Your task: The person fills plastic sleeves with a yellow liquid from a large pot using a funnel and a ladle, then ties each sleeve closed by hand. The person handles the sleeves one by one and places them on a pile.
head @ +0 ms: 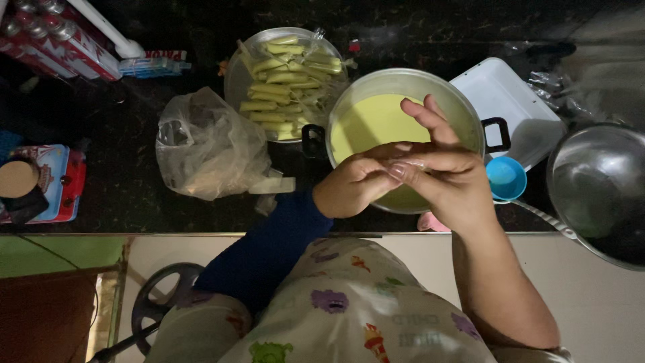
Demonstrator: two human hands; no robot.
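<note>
Fingertips of both hands meet over the pot; the left hand, with a dark blue sleeve on its arm, is curled and pinches at a thin, clear bit of plastic that the right hand also grips between thumb and forefinger; the right hand's other fingers stand spread and raised above it; what the plastic is exactly I cannot tell, it is too small and pale against the liquid.

Both hands hover above the near side of a metal pot with black handles, filled with a smooth pale yellow-green liquid; the pot sits on a dark counter, near its front edge.

Just behind and to the left of the pot stands a round metal tray heaped with slim plastic tubes of the same pale green stuff; beside that tray lies a crumpled clear plastic bag.

To the right of the pot, a white rectangular container lies at a tilt; a small blue cup sits just beside the right wrist; farther right, a large steel bowl stands at the counter's edge.

At the far left rests a colourful tin with a round brown lid by it.
</note>
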